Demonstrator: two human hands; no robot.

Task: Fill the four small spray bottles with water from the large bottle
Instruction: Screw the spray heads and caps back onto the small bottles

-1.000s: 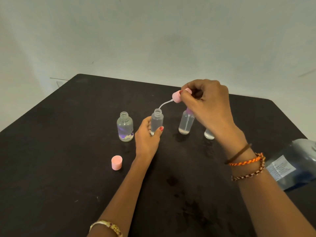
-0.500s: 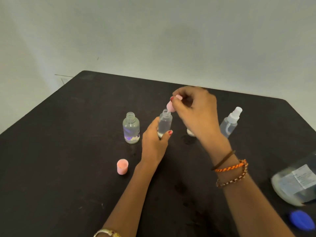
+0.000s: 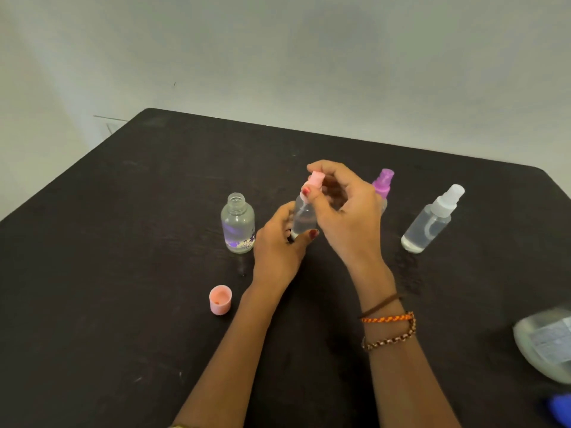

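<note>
My left hand grips a small clear bottle standing mid-table. My right hand pinches a pink spray head sitting on that bottle's neck. To the left stands an uncapped bottle with a purple flower label. Behind my right hand is a bottle with a purple spray head, mostly hidden. A clear bottle with a white spray head stands at the right and holds water. The large bottle lies at the right edge, blurred.
A loose pink cap lies open side up on the black table, left of my left forearm. A blue cap shows at the bottom right corner. A pale wall rises behind the table's far edge.
My right hand has brought the pink spray head down, feeding its tube into the bottle my left hand holds; it now sits on the neck. The camera view shifted, showing the two right bottles.
</note>
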